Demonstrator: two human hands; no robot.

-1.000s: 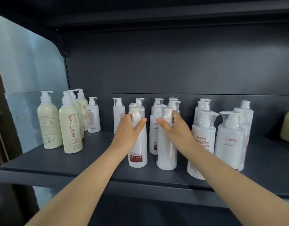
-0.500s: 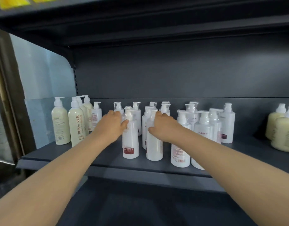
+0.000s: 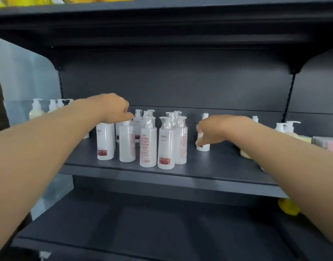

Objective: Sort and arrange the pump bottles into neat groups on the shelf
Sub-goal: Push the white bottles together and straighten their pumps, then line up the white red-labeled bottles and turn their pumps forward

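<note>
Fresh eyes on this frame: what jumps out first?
Two bare arms reach over a cluster of white pump bottles at the middle of the shelf. The left hand sits on the pump tops at the cluster's left; the right hand curls round a small white bottle standing apart to the right.

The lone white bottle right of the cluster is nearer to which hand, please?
Right. The right hand wraps the lone white bottle; the left hand is atop the cluster's leftmost bottles.

bottle cluster (image 3: 148, 144) on the shelf (image 3: 218, 166) under and right of left hand (image 3: 113, 108), lone bottle (image 3: 204, 147) off right, in right hand (image 3: 218, 129)
</note>
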